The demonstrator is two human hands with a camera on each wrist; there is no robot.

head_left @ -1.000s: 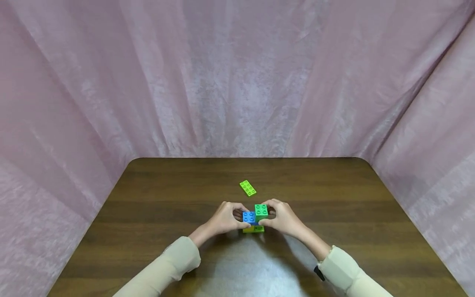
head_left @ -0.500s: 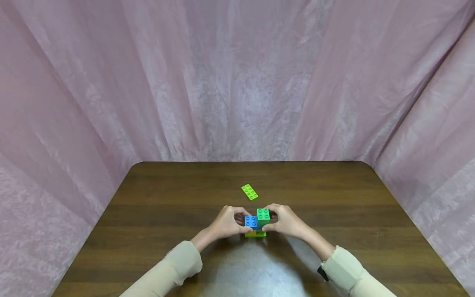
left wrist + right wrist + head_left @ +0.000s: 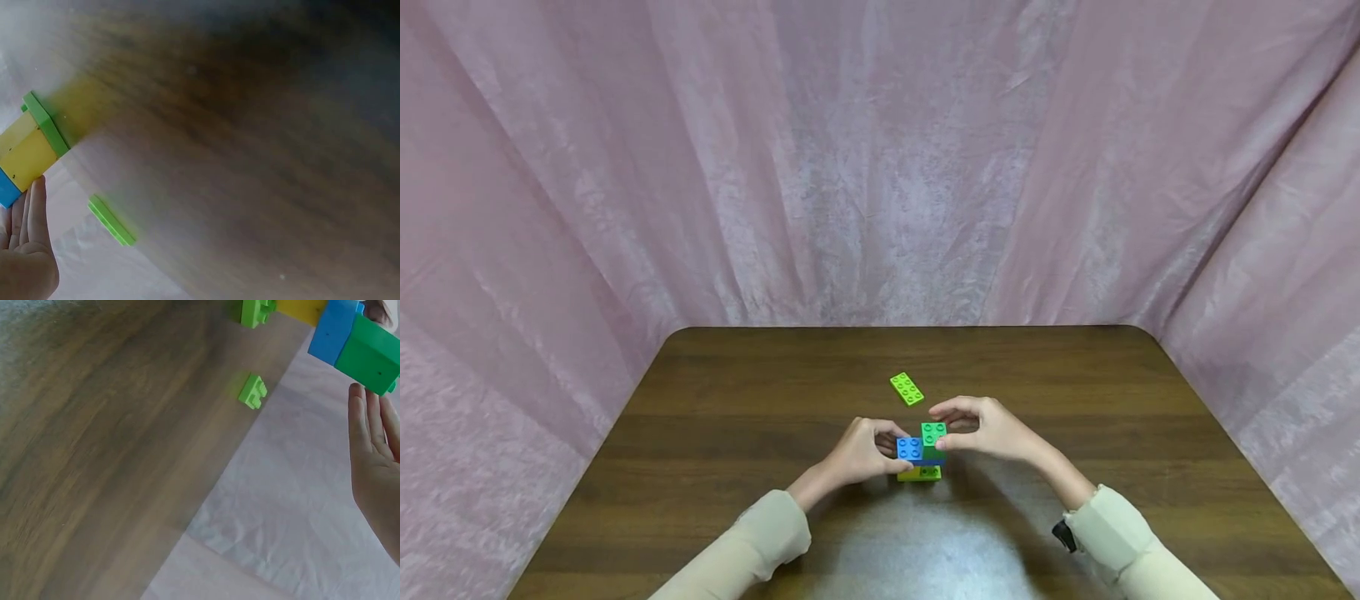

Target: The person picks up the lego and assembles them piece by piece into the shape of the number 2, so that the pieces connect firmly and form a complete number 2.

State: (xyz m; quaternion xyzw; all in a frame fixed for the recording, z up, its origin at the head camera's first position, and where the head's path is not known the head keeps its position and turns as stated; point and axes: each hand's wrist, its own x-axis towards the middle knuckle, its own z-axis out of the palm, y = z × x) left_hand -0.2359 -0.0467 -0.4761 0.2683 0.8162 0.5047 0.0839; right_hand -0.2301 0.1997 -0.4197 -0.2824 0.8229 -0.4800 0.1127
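A small stack of toy building bricks stands on the table: a light green plate (image 3: 931,474) at the bottom, a yellow brick (image 3: 29,150), a blue brick (image 3: 908,448) across it, and a green brick (image 3: 934,433) on the blue one's right end. My left hand (image 3: 861,454) pinches the blue brick's left end between thumb in front and fingers behind. On the other side my right hand (image 3: 996,429) spreads loosely about the green brick, thumb by its front right edge. In the right wrist view the right fingertips (image 3: 356,394) lie close to the green brick; contact is unclear.
A second light green plate (image 3: 907,388) lies studs up on the wooden table (image 3: 760,375), beyond the stack. Pink curtains (image 3: 880,167) hang behind the table and along its sides.
My right hand has loosened from the green brick and moved slightly right and up, its fingers parting. My left hand keeps its pinch. The view has tilted slightly.
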